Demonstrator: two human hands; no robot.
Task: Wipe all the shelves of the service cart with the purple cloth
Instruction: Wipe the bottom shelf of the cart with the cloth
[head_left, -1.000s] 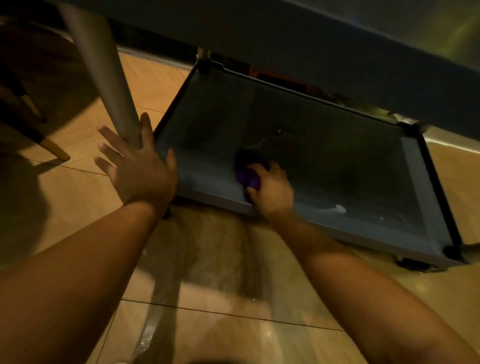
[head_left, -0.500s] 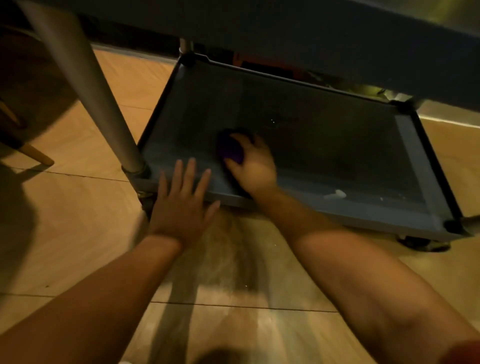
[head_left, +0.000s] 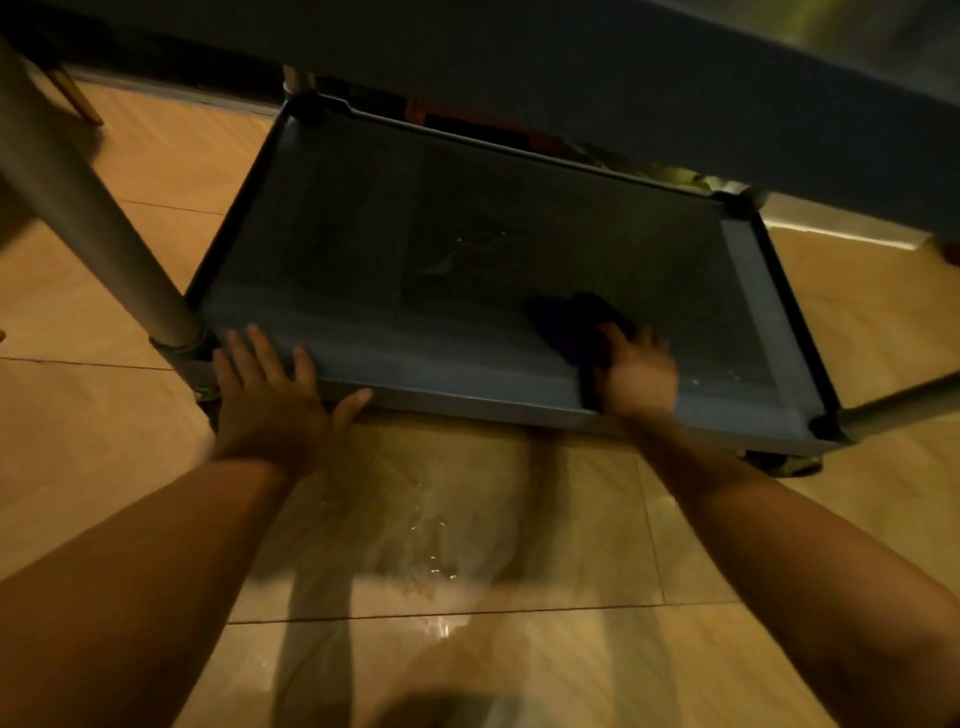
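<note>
A: Since half a second ago the right hand (head_left: 636, 376) has slid the cloth (head_left: 569, 325) from the shelf's left-middle over to its right side, near the front rim.

B: And the left hand (head_left: 270, 395)?

A: It has settled on the front lip of the shelf (head_left: 415, 249), fingers spread flat, thumb under the edge, just beside the post (head_left: 88, 228).

B: How is the cloth held?

A: Bunched under the right hand's curled fingers, pressed onto the shelf floor. It's dark and blurred, so its outline is unclear.

B: Anything below?

A: Tiled floor (head_left: 519, 519), shiny in front of the cart.
</note>
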